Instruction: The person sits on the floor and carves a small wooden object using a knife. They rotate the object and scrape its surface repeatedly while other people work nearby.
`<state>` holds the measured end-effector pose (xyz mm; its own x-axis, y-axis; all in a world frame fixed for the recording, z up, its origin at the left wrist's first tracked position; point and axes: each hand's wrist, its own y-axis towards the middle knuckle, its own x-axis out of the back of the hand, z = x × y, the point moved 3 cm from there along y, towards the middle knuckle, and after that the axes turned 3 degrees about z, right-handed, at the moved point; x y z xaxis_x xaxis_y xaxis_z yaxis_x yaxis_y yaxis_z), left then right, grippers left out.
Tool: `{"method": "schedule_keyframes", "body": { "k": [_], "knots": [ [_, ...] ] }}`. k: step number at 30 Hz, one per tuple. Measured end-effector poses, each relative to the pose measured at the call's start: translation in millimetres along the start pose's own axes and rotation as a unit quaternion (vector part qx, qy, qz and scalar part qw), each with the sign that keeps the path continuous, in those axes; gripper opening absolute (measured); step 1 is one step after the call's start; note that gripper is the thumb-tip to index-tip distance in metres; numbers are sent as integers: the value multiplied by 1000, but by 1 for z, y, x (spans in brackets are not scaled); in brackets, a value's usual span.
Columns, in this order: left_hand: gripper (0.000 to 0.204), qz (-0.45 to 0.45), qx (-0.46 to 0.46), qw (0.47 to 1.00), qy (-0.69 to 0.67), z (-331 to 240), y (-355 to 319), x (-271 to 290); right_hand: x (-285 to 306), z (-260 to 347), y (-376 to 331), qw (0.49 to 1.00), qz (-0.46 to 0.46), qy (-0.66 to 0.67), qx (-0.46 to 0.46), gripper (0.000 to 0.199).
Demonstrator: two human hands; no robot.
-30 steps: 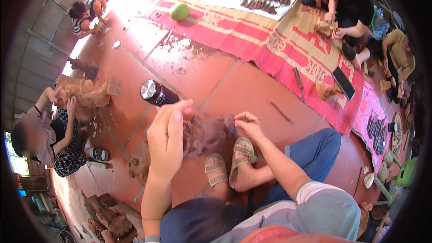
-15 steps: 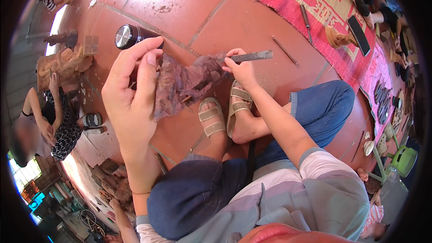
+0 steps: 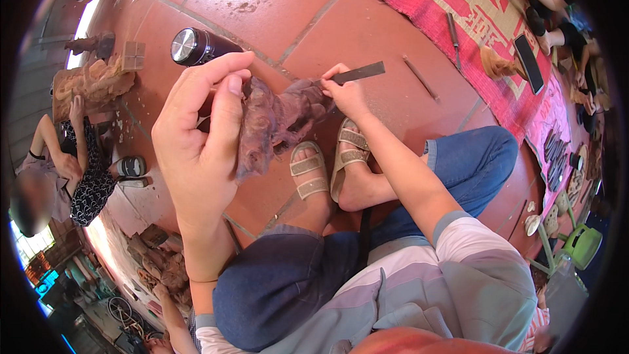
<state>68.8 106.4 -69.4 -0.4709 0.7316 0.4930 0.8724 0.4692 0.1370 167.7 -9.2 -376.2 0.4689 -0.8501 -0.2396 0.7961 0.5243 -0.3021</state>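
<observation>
A reddish-brown carved wood piece stands tilted on the tiled floor in front of my sandalled feet. My left hand grips its upper left side, thumb and fingers wrapped around the top. My right hand is shut on a flat metal chisel, whose tip touches the right end of the carving.
A dark metal flask lies just beyond the carving. A red patterned mat at the back holds tools and a black phone. A seated person works on another carving at left. Other people's hands show at top right.
My view has tipped downward and closer. Both hands brought the carving nearer, and the chisel in my right hand now rests against its right end.
</observation>
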Motion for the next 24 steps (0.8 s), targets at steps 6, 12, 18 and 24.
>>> {"method": "schedule_keyframes", "body": {
  "k": [6,12,18,24],
  "knots": [
    [16,-12,-28,999,8,1,1,1,-26,21,-8,980,-26,-183,79,10],
    [16,-9,-2,1000,-11,-1,0,-2,-20,7,3,992,-10,-115,42,13],
    [15,8,-49,998,27,-2,1,-4,-9,0,6,995,-30,-67,68,6],
    [16,16,-43,996,78,-11,1,8,-30,27,-1,971,-37,-213,105,10]
  ]
}}
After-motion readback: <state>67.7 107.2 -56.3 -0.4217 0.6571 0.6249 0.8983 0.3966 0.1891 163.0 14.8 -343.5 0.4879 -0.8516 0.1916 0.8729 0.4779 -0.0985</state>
